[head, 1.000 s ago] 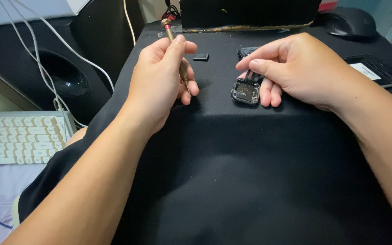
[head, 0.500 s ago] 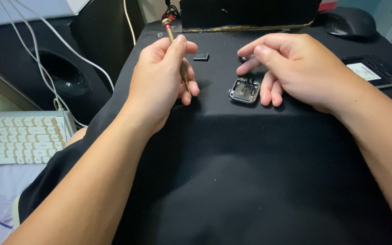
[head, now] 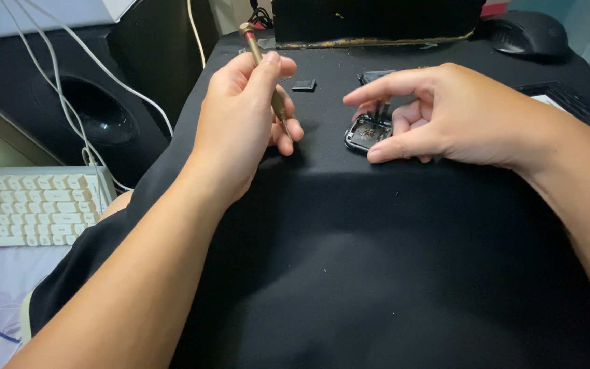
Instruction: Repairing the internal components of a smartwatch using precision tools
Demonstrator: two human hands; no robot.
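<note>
Two bare hands work over a black cloth [head: 349, 273] spread on the surface, and each is set for a different job. The left hand [head: 240, 123] is raised off the cloth with its grip pinched on a slim brass screwdriver [head: 265, 68], thumb and forefinger closed round the shaft; the handle end points up and away, the tip slants down past the fingers toward the middle, held like a pen so it can be aimed finely. The right hand [head: 452, 116] lies low on the cloth with its grip spread: the forefinger stretches out over a small open device [head: 367, 132], the thumb rests on the cloth just beside its near edge, and the other fingers curl beside it. No finger closes on it; the hand seems to fence it in and steady it, leaving the open top with its inner parts clear to view. The device lies flat on the cloth, between the two hands, nearer the right. A small dark square part [head: 304, 85] lies apart behind the left hand, and another dark piece [head: 377, 74] sits just beyond the device, likely set aside out of the way. To the left, off the cloth, are a pale keyboard [head: 29, 205] and white cables [head: 69, 96]; a mouse [head: 524, 31] sits at the far right.
</note>
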